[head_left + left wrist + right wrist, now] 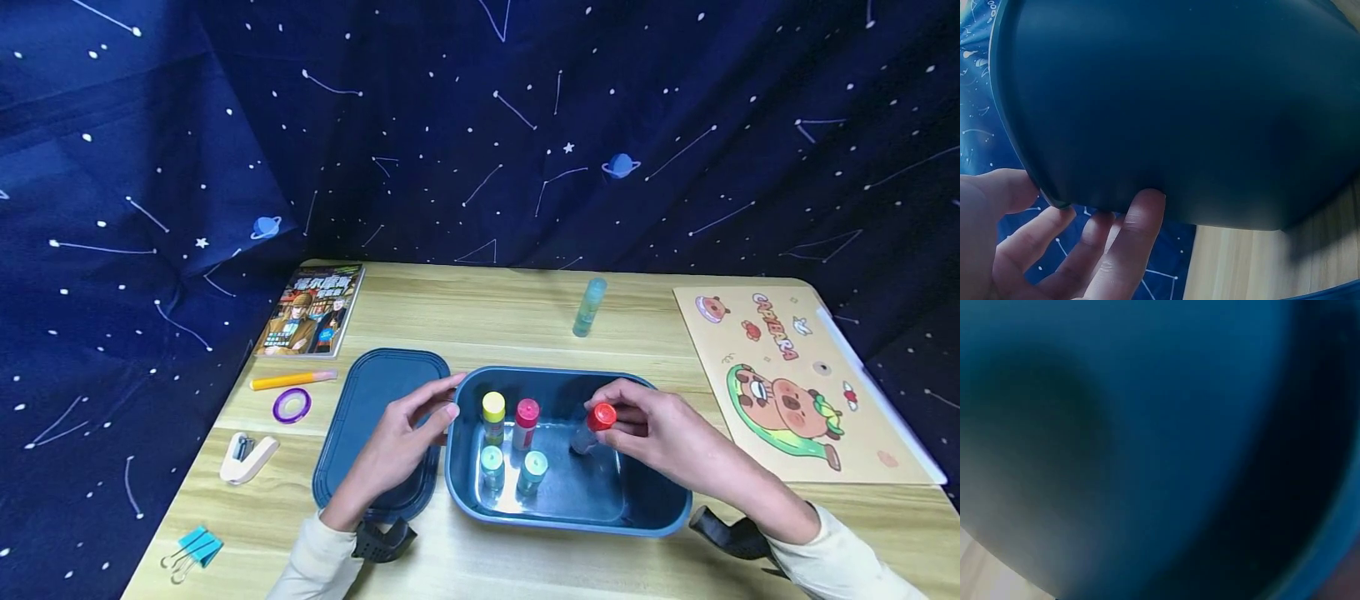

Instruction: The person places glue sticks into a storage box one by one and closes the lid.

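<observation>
My right hand pinches a red-capped glue stick between thumb and fingers, inside the right half of a dark blue bin. Several more glue sticks stand upright in the bin's left half: one with a yellow cap, one with a pink cap and two with pale green caps, the nearest being a green-capped stick. Against the bin's left outer wall, my left hand rests with loosely bent fingers. The left wrist view shows its fingertips touching the wall and rim. Only blurred blue plastic fills most of the right wrist view.
A teal glue stick is on the table behind the bin. Left of the bin lie a blue lid, a book, an orange pen, a purple ring, a stapler and blue binder clips. A capybara folder lies right.
</observation>
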Motion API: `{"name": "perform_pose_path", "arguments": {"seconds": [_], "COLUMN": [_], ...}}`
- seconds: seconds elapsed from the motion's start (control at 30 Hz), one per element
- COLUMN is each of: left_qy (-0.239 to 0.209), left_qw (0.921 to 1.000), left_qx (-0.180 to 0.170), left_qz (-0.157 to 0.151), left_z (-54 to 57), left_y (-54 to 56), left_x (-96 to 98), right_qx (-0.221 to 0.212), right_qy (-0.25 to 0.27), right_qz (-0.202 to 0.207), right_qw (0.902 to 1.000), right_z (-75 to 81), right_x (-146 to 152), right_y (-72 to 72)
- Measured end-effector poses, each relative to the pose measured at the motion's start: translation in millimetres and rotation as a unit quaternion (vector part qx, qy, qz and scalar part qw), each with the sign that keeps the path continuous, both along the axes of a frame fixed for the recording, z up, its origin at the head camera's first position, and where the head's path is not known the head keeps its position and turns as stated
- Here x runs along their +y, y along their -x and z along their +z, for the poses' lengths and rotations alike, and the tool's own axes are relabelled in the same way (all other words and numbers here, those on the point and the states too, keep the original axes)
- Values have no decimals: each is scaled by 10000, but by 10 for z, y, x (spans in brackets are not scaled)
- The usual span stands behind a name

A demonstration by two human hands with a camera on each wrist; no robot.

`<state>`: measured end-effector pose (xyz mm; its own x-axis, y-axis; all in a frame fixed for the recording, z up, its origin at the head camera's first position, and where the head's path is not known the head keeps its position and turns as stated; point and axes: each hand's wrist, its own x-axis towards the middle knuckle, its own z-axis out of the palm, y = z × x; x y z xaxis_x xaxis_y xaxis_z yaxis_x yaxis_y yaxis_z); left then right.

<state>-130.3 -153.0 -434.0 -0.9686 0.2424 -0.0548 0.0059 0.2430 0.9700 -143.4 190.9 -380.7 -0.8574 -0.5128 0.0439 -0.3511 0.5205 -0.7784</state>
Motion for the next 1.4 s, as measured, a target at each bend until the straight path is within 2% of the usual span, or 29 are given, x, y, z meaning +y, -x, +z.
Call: {"name": "perform_pose_path", "arguments": {"seconds": [0.3,0.53,0.8,1.4], "left_qy": [-65,-50,-72,-57], "left_qw": [10000,10000,10000,10000], "left_qx": [65,-17,62,6], "left_qz": [-31,-9,-14,-4], "left_z": [7,15,26,14], "left_y": [-10,-9,-8,-2], "left_x": [-6,2,4,4], "right_qx": [-478,-826,-765,-668], "right_qy": [-218,-537,-544,-896], "right_qz": [290,312,408,87], "right_qw": [9982,9946,9948,9937], "right_z": [-25,-28,-27,-46], "right_x": [-129,-167,-158,-170], "right_y": [68,110,122,113]}}
